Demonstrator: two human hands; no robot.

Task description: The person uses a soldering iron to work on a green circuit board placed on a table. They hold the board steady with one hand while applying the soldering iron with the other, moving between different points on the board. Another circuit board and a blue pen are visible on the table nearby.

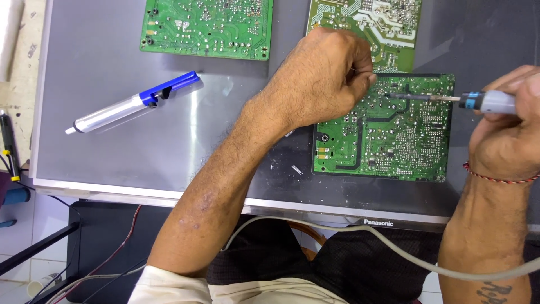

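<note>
The slim soldering iron with a grey and blue handle and a dark metal shaft [450,99] lies almost level across the view, its long axis running side to side and its tip pointing toward the person's left, ending over the upper part of the green rectangular circuit board [388,135]. That board sits flat on the grey glossy screen panel [112,56], its near edge close to the panel's front rim. Open panel surface stretches to the left of the board, up to a blue and silver desoldering pump [132,103] lying slanted and well apart. Two more green circuit boards [208,25] lie along the far edge. The right hand [503,126] is wrapped tight around the iron's handle. The left hand [323,79] is curled nearly to a fist at the board's upper left corner, fingertips pinched together near the iron's tip; what they pinch is too small to tell
</note>
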